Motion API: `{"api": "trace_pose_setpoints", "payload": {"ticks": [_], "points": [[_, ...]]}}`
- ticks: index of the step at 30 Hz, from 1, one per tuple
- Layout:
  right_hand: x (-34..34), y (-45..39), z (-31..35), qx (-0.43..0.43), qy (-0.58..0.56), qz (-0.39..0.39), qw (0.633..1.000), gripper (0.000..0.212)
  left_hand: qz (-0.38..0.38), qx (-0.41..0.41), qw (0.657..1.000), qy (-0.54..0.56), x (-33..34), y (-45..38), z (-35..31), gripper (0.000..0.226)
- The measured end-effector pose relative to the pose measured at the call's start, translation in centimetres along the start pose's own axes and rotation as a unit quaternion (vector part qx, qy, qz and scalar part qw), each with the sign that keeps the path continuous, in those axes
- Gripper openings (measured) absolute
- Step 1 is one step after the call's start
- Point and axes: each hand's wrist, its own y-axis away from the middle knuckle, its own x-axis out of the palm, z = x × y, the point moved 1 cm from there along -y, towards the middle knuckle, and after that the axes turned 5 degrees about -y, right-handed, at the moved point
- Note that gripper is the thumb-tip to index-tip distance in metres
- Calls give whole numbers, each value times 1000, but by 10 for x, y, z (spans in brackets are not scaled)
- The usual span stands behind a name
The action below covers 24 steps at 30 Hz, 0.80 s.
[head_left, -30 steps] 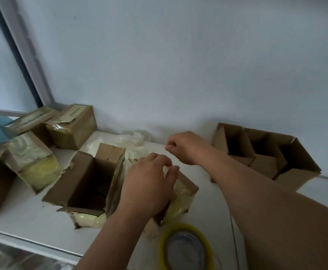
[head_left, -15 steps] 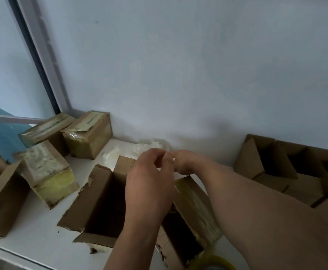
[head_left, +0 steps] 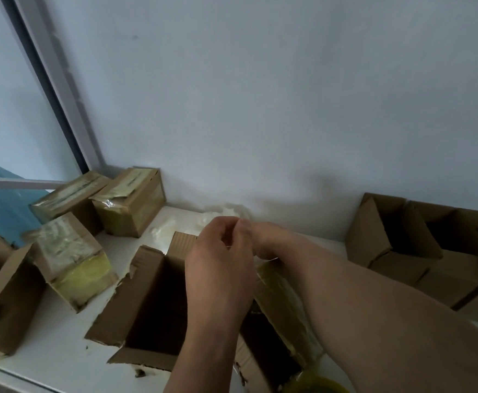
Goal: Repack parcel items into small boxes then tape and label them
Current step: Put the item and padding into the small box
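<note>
My left hand and my right hand meet fingertip to fingertip above the table, and both pinch a thin, nearly clear tape strip that is hard to make out. Under them lies an open cardboard box with shiny yellowish tape on its raised flap. A second open box with a dark inside stands just to its left. The rim of a yellow tape roll shows at the bottom edge.
Three taped boxes stand at the back left, with another open box at the far left. Several open boxes sit at the right by the wall. Crumpled clear plastic lies at the back.
My hands have lifted off the box and come together above it. The box's taped flap now stands open. The view has tilted up, so the tape roll is nearly out of frame.
</note>
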Motion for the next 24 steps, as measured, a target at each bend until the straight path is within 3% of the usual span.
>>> {"api": "trace_pose_setpoints", "payload": {"ticks": [4, 10, 17, 24], "points": [[-14, 17, 3, -4, -34, -22, 999, 37, -3, 0, 1000, 8, -2, -2, 0, 13], [-60, 59, -2, -34, -262, -64, 962, 17, -8, -12, 999, 38, -5, -2, -2, 16], [-83, 83, -21, -4, -339, -98, 936, 18, -9, -11, 999, 50, -5, 4, -3, 17], [-74, 91, -36, 6, -504, -152, 850, 36, -3, -8, 999, 53, -3, 6, -5, 16]]}}
